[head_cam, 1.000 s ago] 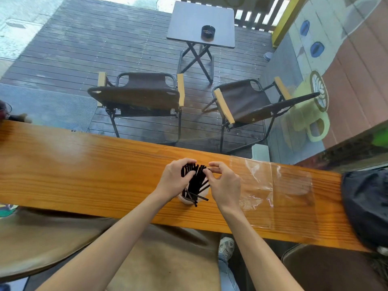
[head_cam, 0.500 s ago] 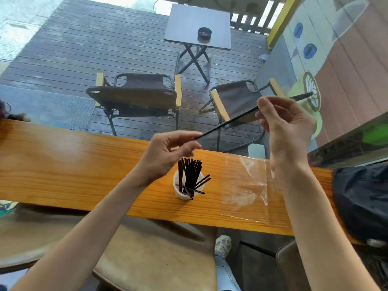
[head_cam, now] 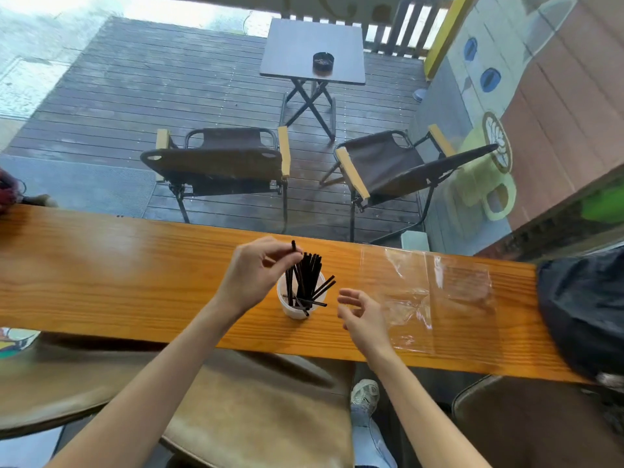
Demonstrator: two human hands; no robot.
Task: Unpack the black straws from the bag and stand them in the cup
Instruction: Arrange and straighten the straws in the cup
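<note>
I see soft, even daylight coming from the deck (head_cam: pixel 169 96) beyond, blown out to white along the top edge. The varnished bench (head_cam: pixel 135 282) throws broad pale glare left of centre. Shadows are faint. The wide lens bows the bench edge and stretches the corners; detail smears slightly throughout.

A café: a wooden window table (head_cam: pixel 135 271) faces a deck (head_cam: pixel 135 96) with folding chairs (head_cam: pixel 219 163) and a painted mug mural (head_cam: pixel 486 187).

Left hand (head_cam: pixel 256 270) pinching; right hand (head_cam: pixel 363 315) loosely open.
</note>
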